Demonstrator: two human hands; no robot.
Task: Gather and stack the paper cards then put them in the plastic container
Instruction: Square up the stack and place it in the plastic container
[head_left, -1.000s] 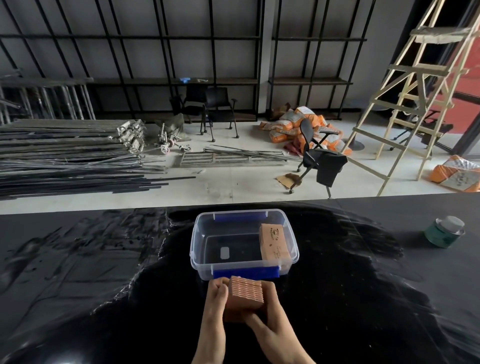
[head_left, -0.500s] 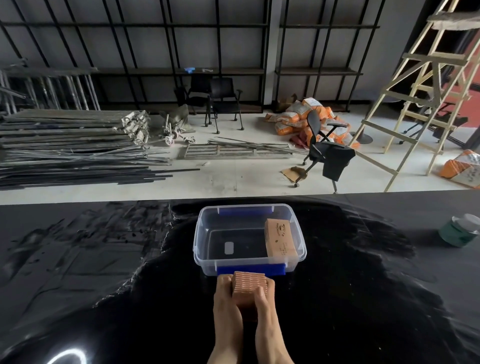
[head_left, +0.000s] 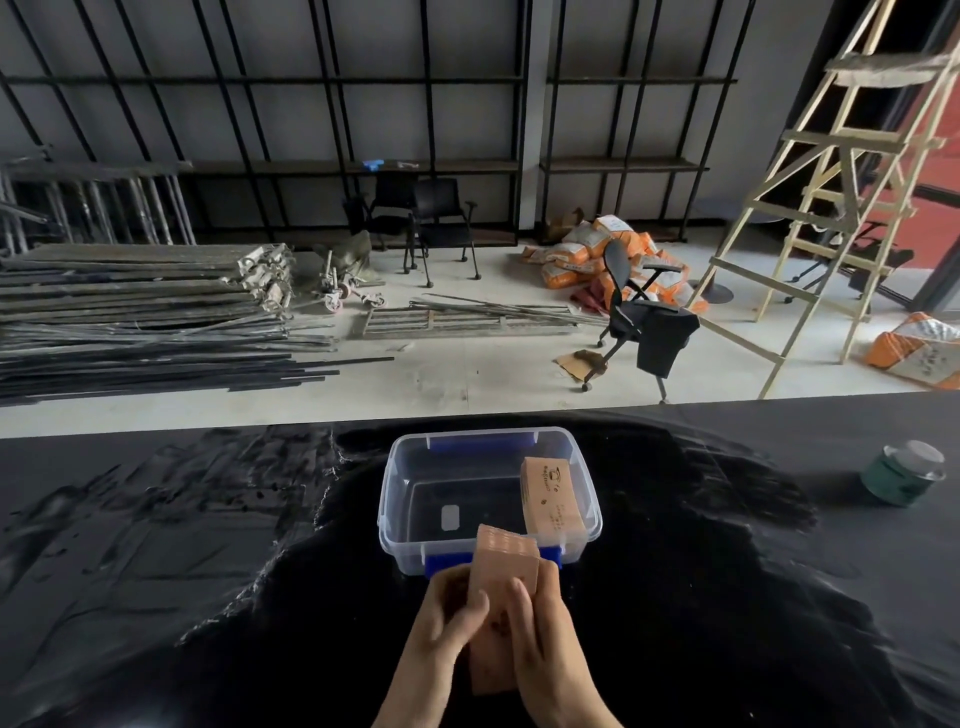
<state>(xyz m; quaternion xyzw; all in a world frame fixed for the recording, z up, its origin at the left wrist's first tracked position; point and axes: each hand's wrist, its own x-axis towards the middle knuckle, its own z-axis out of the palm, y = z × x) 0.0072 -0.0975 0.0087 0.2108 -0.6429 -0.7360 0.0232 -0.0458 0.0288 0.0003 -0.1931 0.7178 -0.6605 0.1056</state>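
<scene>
A stack of tan paper cards (head_left: 503, 566) stands tilted on end, just in front of the clear plastic container (head_left: 400, 499) with blue latches. My left hand (head_left: 449, 613) grips the stack's left side and my right hand (head_left: 540, 623) its right side. The stack's far end reaches the container's near rim. Inside the container, an earlier tan card stack (head_left: 550, 493) leans against the right wall. A small white label shows on the container's floor.
The black table (head_left: 208, 571) is glossy and streaked. A green tin with a grey lid (head_left: 901, 473) sits at the far right. Beyond the table's far edge lie metal bars, chairs, sacks and a wooden ladder on the floor.
The card stack, held flat and low before, is now raised and tipped up on end toward the container. Both hands have shifted their grip along its sides.
</scene>
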